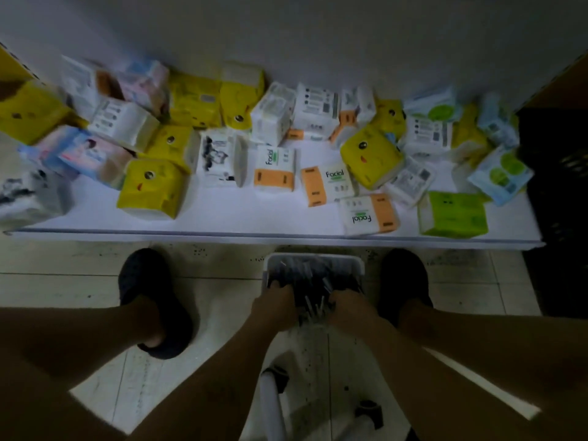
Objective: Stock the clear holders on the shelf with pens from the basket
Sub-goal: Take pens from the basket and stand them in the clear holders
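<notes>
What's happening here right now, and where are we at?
A person reaches down into a white plastic basket on the tiled floor, with the left hand and right hand both dug into the dark pens inside. The fingers are buried, so the grip is unclear. The low white shelf ahead holds scattered soft tissue packs; no clear holders are in view.

Speckled pale tile floor [63,281], dim light

Pens [313,281] in basket [313,258] before shelf [254,218] (tissue packs [275,168] on shelf).
</notes>
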Tool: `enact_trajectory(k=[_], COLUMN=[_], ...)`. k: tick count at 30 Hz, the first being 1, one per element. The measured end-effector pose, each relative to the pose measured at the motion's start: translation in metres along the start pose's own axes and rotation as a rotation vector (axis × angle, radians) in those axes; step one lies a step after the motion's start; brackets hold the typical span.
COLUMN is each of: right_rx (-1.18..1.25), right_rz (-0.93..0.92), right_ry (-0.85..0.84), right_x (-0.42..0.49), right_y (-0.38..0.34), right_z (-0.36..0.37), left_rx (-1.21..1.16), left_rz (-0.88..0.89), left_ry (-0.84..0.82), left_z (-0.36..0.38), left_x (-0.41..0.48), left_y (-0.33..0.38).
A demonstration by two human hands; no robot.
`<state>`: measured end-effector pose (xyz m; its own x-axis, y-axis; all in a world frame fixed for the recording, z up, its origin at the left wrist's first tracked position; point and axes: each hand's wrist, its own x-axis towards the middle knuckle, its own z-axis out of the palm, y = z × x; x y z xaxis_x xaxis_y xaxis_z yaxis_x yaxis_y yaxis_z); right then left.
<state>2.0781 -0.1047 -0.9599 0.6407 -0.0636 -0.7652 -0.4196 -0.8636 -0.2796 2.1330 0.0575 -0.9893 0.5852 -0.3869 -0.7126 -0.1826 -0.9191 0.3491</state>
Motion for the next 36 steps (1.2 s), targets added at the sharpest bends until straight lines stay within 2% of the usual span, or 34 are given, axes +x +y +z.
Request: enact_trajectory(k=[3, 7, 11, 16, 21, 25, 28, 32, 36], right_rx=[-0.016, -0.117, -0.166, -0.327, -0.349, -0.301, -0.254, -0.015, 0.245], right_rz=[-0.003, -0.044, -0.058, -0.021, -0.004, 0.002, 0.029, 0.114, 0.194], right_ry=[0.056, 0.007, 0.072, 0.068, 0.089, 0.181, 0.236, 0.267, 0.294], right_x=[0.01, 0.016, 0.021, 0.018, 0.014, 0.014, 0.015, 0.014, 0.006], right_y=[0.01, 0.024, 0.023, 0.013, 0.006, 0.002, 0.0, -0.002, 0.004], right_z=[0.004, 0.013, 0.02, 0.025, 0.029, 0.03, 0.023, 0.006, -0.002], left_rx=[-0.003, -0.007, -0.015, -0.134, -0.192, -0.158, -0.245, -0.496, -0.634], left_rz=[-0.019, -0.041, -0.067, -0.107, -0.193, -0.267, -0.32, -0.315, -0.223], left_ry=[-0.004, 0.007, 0.058, 0.094, 0.104, 0.076, 0.084, 0.109, 0.124], left_z=[0.016, 0.026, 0.021, 0.023, 0.021, 0.02, 0.019, 0.016, 0.004], left_x=[0.012, 0.022, 0.028, 0.031, 0.037, 0.039, 0.042, 0.038, 0.025], left_y=[-0.001, 0.005, 0.009, 0.002, 0.003, 0.013, 0.012, 0.01, 0.017])
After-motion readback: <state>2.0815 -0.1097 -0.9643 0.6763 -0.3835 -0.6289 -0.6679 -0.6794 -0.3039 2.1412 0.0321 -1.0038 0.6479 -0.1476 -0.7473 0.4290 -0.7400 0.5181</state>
